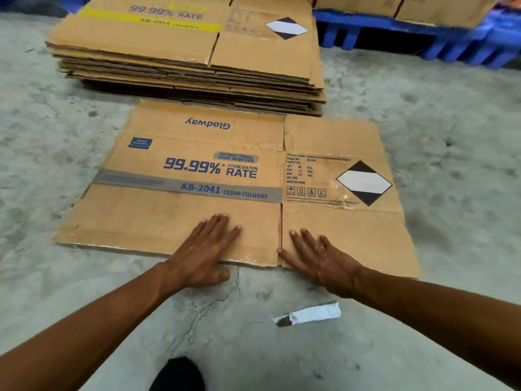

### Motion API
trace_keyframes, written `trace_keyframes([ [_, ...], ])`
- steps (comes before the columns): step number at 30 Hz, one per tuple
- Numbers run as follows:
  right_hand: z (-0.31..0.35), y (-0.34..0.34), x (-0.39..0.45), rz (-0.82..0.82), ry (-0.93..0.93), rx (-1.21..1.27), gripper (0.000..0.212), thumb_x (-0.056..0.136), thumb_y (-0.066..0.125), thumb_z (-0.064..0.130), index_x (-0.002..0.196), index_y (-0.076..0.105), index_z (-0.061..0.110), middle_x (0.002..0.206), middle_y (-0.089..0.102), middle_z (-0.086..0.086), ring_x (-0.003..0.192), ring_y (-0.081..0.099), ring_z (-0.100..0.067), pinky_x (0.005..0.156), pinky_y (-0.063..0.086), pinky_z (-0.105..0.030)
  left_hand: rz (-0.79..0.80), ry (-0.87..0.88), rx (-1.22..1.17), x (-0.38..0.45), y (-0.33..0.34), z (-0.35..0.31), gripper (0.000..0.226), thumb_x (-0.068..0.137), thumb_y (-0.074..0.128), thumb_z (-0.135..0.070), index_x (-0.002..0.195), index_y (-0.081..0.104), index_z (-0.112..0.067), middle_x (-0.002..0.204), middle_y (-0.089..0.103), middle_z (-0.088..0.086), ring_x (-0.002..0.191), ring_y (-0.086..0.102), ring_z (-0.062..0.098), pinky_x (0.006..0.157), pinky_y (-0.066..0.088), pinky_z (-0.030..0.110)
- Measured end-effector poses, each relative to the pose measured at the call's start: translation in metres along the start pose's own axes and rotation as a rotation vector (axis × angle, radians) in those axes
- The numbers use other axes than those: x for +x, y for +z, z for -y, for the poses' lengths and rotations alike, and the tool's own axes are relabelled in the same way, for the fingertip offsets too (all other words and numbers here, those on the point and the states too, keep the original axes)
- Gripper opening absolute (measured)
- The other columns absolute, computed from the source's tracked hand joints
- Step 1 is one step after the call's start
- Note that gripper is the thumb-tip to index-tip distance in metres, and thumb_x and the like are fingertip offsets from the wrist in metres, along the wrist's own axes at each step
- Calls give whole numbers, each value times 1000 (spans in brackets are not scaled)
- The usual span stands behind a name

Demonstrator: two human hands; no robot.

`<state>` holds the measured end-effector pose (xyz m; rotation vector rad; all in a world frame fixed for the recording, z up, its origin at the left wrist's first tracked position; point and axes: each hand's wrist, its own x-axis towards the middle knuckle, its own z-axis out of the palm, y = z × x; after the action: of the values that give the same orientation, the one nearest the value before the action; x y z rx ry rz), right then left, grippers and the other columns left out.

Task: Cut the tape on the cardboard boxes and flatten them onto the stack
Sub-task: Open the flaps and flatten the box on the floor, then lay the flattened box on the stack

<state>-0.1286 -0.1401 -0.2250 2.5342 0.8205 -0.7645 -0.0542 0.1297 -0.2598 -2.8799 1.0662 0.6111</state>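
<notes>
A flattened brown cardboard box (174,215) printed "99.99% RATE, KB-2041 CEDAR COLOGNE" lies flat on the concrete floor in front of me. My left hand (203,249) rests palm down on its near edge, fingers spread. My right hand (318,258) presses flat on the neighbouring flap, just right of the slit between flaps. Neither hand holds anything. Behind the box sits the stack of flattened boxes (186,71), its top sheet bearing a yellow stripe. A cutter wrapped in white tape (308,316) lies on the floor near my right wrist.
Blue plastic pallets (456,38) carrying more cardboard boxes (439,7) stand at the back right. Grey cracked concrete floor (451,136) surrounds the box. A dark shoe tip (177,373) shows at the bottom edge.
</notes>
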Motion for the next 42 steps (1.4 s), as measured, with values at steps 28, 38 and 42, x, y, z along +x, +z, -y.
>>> trace_keyframes([
  [28,-168,-278,-148,-583,477,302,11,89,57,22,87,60,33,82,57,10,81,53,-13,64,43,-22,-310,-54,102,-12,-393,-8,27,83,57,-7,108,59,-16,97,58,3,92,55,24,72,43,32],
  [38,-210,-380,-222,-665,397,177,21,87,66,20,72,52,21,71,50,7,72,53,-11,59,37,-15,-437,-146,187,-52,-511,-36,21,81,67,-7,102,65,-6,89,58,3,86,55,18,72,45,28],
  [42,-218,-408,-216,-822,458,121,33,86,66,21,60,47,23,64,52,5,63,55,-12,56,42,-22,-611,-111,208,-51,-532,-14,15,82,66,-8,97,66,-8,86,61,3,82,58,20,72,46,28],
])
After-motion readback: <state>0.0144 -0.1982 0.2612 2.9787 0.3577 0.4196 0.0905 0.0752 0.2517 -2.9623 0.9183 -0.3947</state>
